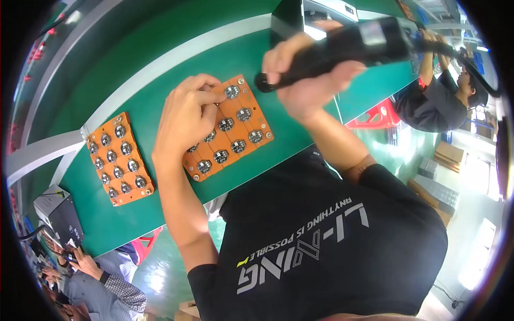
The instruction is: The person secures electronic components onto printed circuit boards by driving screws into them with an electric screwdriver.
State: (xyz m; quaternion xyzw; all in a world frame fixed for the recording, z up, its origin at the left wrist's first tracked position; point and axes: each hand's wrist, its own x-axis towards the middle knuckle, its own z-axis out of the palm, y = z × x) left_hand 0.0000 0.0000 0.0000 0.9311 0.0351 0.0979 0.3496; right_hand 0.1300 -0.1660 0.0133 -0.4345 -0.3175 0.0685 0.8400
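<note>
My left hand (184,117) lies over the upper left part of an orange board (225,136) that holds several round black-and-silver circuit parts. Its fingers are bent and drawn together, their tips beside the round part (232,92) near the far edge; what is between them is hidden. In my right hand (308,88) is a black electric screwdriver (348,51), held sideways with its dark tip pointing left, apart from the board and just right of its far corner. Some blur covers the right hand.
A second orange board (120,160) with similar round parts lies to the left on the green table (278,155). A black-and-white box (289,24) stands behind my right hand, and a dark box (59,214) at the left end. Other people work at both ends.
</note>
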